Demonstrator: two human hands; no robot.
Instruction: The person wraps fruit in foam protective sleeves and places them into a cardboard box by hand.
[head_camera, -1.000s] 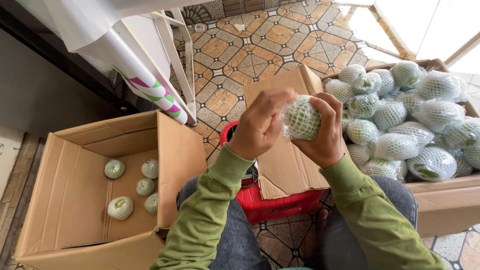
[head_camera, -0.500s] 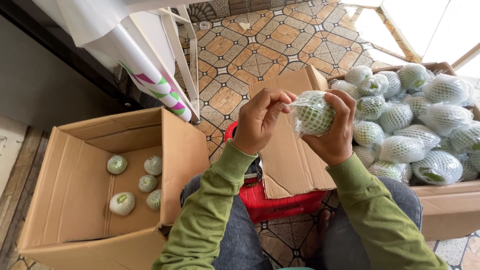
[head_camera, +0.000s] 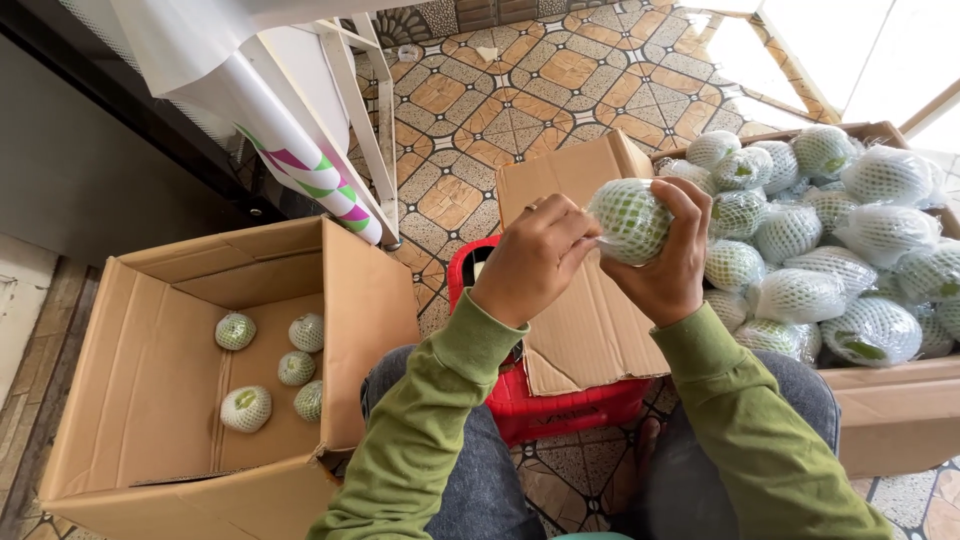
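Note:
A green fruit wrapped in white foam net (head_camera: 630, 218) is held up in front of me by both hands. My right hand (head_camera: 670, 260) cups it from the right, fingers curled over its top. My left hand (head_camera: 535, 258) pinches the wrapping at the fruit's left side. Both arms wear green sleeves. To the right, an open cardboard box (head_camera: 890, 410) is piled with several net-wrapped fruits (head_camera: 800, 290). At the left, another open cardboard box (head_camera: 150, 400) holds several wrapped fruits (head_camera: 275, 365) on its bottom.
A red plastic crate (head_camera: 560, 405) stands between my knees under the right box's flap (head_camera: 580, 300). A white rolled sheet with coloured marks (head_camera: 300, 150) and a white metal frame (head_camera: 375, 110) lean behind the left box. The floor is patterned tile.
Both hands have lifted the wrapped fruit slightly up and to the right. My left fingers have shifted to pinch the wrapping at its side.

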